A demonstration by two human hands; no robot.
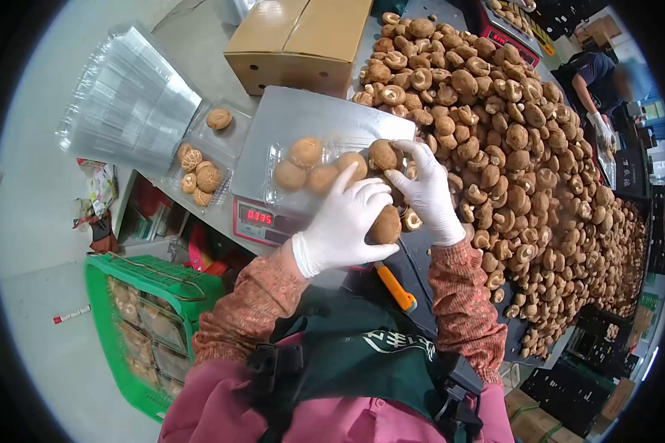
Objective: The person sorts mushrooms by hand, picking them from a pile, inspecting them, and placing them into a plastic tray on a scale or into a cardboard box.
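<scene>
My right hand [427, 196], in a white glove, pinches a brown shiitake mushroom [382, 155] at the right end of a clear plastic tray [272, 166]. My left hand [343, 225], gloved too, curls around another shiitake mushroom [385, 226] between thumb and fingers. Its forefinger reaches a round mushroom [352, 167] in the tray. Several more mushrooms [305, 152] lie in the tray, caps up. Under it is a weighing scale [288, 111] with a red display [259, 216] that appears to read 0.335.
A large mushroom heap [521, 177] covers the right side. Stacked clear trays [129, 96] stand at left, near a filled tray [202, 181]. A cardboard box [299, 37] sits behind the scale. A green basket [103, 317] holds packed trays. An orange-handled tool [396, 288] lies nearby. A co-worker [595, 81] stands far right.
</scene>
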